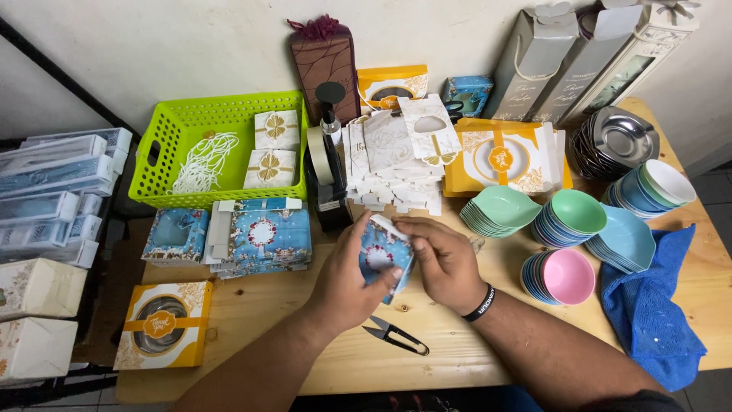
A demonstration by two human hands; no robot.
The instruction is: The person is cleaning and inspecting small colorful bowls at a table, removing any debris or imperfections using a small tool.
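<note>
My left hand [352, 281] and my right hand [442, 262] both grip a small blue patterned cardboard box [383, 255] with a round window, held just above the wooden table [267, 313] at its middle. The box is partly folded, one white flap sticking up at its top. A black wristband sits on my right wrist. Small black thread snips [395, 336] lie on the table just below my hands.
Flat blue boxes [259, 236] are stacked left of my hands, beneath a lime green basket [221, 114]. A tape dispenser [328, 168] and white box blanks [396, 160] stand behind. Stacked coloured bowls [568, 275], a blue cloth [648, 313] and an orange box [162, 324] surround them.
</note>
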